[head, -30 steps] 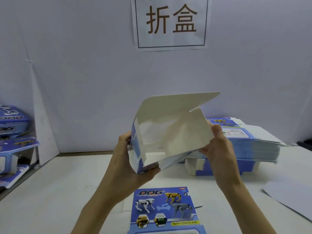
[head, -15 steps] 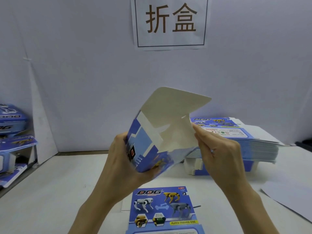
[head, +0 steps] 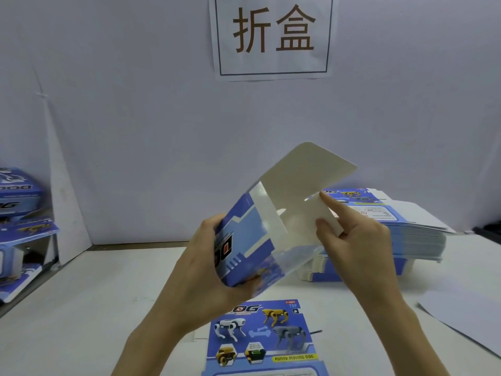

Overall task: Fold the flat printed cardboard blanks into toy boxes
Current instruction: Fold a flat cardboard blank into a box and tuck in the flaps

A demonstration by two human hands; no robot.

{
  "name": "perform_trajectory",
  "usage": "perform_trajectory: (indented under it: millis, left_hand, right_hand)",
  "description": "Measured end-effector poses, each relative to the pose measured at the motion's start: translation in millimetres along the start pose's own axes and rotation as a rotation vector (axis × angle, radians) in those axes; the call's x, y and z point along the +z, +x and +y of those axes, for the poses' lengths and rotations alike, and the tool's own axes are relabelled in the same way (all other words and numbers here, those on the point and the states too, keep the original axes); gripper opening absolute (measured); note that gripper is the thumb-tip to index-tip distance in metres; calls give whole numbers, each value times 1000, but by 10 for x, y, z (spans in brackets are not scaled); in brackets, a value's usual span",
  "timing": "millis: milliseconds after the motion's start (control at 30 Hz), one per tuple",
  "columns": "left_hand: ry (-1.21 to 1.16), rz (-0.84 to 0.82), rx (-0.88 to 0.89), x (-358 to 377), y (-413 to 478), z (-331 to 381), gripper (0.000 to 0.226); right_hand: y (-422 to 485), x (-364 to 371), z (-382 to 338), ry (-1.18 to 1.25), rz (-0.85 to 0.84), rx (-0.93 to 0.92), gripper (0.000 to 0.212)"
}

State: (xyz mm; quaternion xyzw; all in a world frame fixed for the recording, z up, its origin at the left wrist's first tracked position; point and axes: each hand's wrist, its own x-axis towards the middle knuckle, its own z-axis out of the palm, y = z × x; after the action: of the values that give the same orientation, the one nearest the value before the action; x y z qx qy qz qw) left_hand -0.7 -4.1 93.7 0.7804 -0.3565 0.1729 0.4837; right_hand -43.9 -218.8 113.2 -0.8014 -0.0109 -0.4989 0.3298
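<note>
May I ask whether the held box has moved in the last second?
Yes. The box turned blue side toward the camera; its flap peak shifted right, from under the wall sign's left edge to its right half.

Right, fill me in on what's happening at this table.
A person is folding a blue printed box in mid-air. The left hand grips its printed side, while the right hand pinches a small white side flap. The big lid flap sticks up, not yet tucked in. Another flat blank lies on the table below, a stack of blanks sits behind on the right, and folded boxes wait at the far left.
</note>
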Motion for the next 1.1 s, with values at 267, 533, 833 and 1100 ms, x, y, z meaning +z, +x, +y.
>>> perform_trajectory:
  millis: [267, 533, 833, 1100]
  left_hand:
    - [79, 19, -5, 64, -15, 29, 82]
    - [120, -25, 119, 32, -24, 65, 77]
    - [76, -19, 118, 38, -38, 102, 74]
    - [238, 24, 205, 89, -24, 127, 72]
  right_hand:
    - [-27, 21, -31, -55, 106, -63, 34]
    - [61, -178, -86, 319, 73, 205, 28]
    - [66, -127, -29, 278, 39, 174, 35]
    - [-48, 34, -29, -233, 190, -141, 12]
